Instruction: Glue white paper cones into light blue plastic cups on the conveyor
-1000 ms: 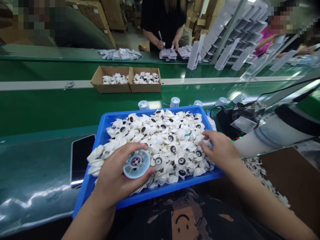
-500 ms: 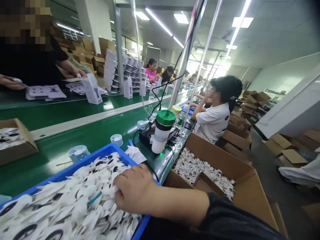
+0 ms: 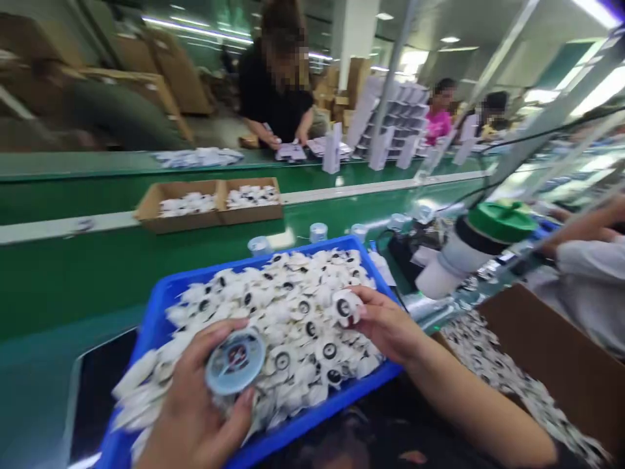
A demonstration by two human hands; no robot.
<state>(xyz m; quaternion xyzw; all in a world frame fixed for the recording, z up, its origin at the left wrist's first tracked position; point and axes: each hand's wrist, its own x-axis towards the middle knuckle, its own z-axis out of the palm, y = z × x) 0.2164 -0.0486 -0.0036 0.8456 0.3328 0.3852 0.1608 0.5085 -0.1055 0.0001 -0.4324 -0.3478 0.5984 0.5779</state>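
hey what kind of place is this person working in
Most likely a factory assembly line. A long green conveyor belt runs between seated workers, a blue bin is heaped with small white fan blades, and cardboard boxes of the same parts sit on the belt.

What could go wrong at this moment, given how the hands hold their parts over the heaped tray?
The blue tray is heaped above its rim with white fan blades, so reaching in could push some over the edge. The right hand holds one fan blade only by the fingertips, so it might slip. The left hand holds a round light-blue part above the pile; if dropped, it could sink among the blades.
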